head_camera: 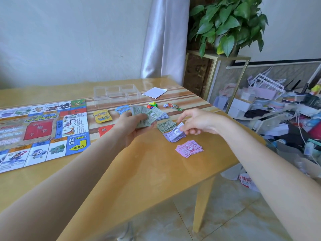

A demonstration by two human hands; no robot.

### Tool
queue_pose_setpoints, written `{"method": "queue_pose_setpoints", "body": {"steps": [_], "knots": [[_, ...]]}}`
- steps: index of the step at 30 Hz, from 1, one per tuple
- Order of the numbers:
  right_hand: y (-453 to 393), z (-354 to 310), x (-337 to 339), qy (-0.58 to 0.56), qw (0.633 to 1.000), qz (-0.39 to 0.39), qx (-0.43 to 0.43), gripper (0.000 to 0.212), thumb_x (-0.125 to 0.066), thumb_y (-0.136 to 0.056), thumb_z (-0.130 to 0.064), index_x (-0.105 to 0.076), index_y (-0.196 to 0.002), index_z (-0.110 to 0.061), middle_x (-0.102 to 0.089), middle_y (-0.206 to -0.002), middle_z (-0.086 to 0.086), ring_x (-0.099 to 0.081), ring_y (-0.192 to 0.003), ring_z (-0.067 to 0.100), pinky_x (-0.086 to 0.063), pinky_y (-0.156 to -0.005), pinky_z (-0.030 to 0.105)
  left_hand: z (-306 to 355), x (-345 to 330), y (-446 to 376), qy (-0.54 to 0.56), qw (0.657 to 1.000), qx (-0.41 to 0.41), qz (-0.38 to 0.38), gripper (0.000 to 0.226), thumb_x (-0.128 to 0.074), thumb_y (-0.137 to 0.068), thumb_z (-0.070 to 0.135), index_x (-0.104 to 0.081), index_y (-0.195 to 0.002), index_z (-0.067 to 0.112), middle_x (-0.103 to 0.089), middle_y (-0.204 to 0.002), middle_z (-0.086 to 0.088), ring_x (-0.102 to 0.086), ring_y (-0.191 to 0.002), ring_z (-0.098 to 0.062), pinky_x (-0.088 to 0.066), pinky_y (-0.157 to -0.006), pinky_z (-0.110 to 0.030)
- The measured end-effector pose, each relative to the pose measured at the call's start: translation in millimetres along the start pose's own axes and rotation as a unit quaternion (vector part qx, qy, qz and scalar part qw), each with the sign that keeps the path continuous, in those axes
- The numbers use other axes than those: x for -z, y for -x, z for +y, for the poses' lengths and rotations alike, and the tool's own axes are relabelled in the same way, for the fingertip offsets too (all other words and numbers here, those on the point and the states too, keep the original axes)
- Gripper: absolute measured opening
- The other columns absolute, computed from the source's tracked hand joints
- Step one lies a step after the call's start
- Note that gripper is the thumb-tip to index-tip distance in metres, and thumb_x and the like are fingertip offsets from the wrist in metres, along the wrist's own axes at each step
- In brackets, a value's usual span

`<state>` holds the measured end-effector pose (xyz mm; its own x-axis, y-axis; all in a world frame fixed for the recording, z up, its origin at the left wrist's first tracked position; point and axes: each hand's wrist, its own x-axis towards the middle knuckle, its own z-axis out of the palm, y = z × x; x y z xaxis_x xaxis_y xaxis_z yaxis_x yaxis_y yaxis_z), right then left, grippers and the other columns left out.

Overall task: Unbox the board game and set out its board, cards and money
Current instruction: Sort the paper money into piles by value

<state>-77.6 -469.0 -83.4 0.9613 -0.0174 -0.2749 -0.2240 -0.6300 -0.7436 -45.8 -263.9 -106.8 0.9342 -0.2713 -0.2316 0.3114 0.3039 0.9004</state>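
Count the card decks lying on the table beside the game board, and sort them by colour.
Yellow card deck: 1
Blue card deck: 1
Red card deck: 1
Total: 3

The board [43,131] lies left on the table [139,167], money piles [189,148] right, tray [117,93] behind.
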Motion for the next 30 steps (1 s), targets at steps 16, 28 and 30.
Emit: {"method": "queue_pose_setpoints", "body": {"steps": [16, 28, 30], "knots": [[-10.3, -23.7, -17.9, -0.052, 0.989, 0.086, 0.110, 0.022, -0.068, -0.085, -0.015, -0.066, -0.100, 0.001, -0.059, -0.068, 0.001, -0.053, -0.051, 0.007, -0.040, -0.048, 0.020, -6.9, -5.8, 4.9, -0.047, 0.997, 0.025, -0.061, 0.011, -0.052, -0.091, -0.001, -0.058, -0.099, 0.003, -0.067, -0.093, -0.014, -0.067, -0.078, -0.021, -0.058, -0.065, -0.028], [-16.2, -26.6, -23.4, -0.072, 0.985, 0.069, 0.139, 0.018, -0.072, -0.077, 0.000, -0.061, -0.090, -0.004, -0.061, -0.065, 0.006, -0.055, -0.048, 0.008, -0.042, -0.044, 0.016, -5.5, 2.2, 1.7, -0.086, 0.993, 0.027, -0.083, 0.009, -0.055, -0.092, 0.006, -0.062, -0.097, 0.006, -0.071, -0.086, -0.006, -0.070, -0.069, -0.011, -0.058, -0.059, -0.024], [-17.1, -27.0, -25.7, -0.078, 0.987, 0.051, 0.130, 0.013, -0.070, -0.079, 0.002, -0.061, -0.083, -0.006, -0.060, -0.063, 0.007, -0.053, -0.042, 0.005, -0.041, -0.042, 0.015, -5.9, -0.5, 2.2, -0.090, 0.992, 0.022, -0.087, 0.010, -0.054, -0.092, 0.008, -0.061, -0.099, 0.006, -0.071, -0.087, -0.007, -0.070, -0.070, -0.012, -0.059, -0.061, -0.025]]}}
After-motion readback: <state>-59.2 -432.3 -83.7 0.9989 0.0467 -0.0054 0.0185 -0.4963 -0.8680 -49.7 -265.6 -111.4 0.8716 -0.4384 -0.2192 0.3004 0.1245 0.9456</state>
